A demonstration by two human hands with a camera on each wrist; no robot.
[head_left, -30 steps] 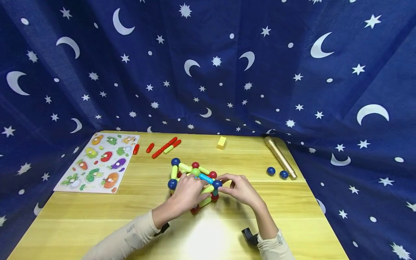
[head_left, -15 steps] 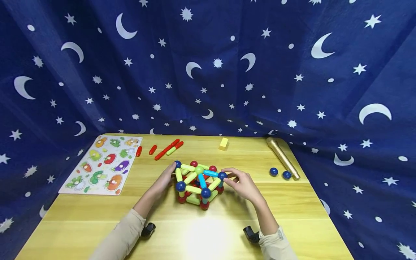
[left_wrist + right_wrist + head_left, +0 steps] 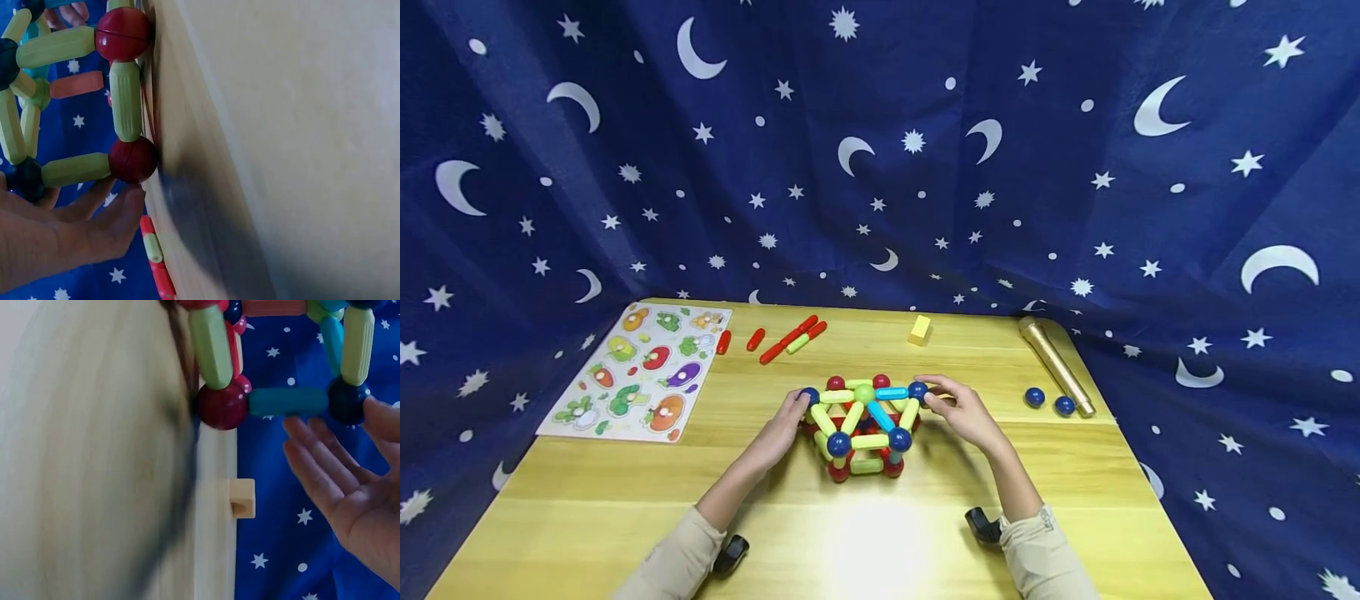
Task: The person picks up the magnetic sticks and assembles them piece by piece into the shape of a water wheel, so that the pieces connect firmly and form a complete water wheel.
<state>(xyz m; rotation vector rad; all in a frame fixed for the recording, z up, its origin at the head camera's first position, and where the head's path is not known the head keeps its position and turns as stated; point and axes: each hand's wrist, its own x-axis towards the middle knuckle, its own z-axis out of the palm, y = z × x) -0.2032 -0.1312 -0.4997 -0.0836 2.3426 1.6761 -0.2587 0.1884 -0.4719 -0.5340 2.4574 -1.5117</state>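
A magnetic stick-and-ball structure (image 3: 869,442) stands on the table, its upper ring joined by spokes to a light green ball (image 3: 864,394). Dark blue balls mark the upper corners and red balls the lower ones. With my left hand (image 3: 777,433) I grip its left corner; in the left wrist view the fingers lie about a blue ball (image 3: 26,178) and the upright green stick (image 3: 76,169) below it. My right hand (image 3: 967,417) holds the right corner. Its thumb is against a blue ball (image 3: 347,401), and its fingertips lie by the teal stick (image 3: 289,401).
Two loose blue balls (image 3: 1034,397) and a gold microphone-shaped tube (image 3: 1058,367) lie at the right. A yellow block (image 3: 919,330) is at the back. Several red sticks (image 3: 788,339) lie back left, beside a vegetable picture board (image 3: 636,371).
My left hand has left the middle of the structure and taken hold of its left corner. The structure has turned, bringing one side to face the front. The right hand stays at its blue ball.
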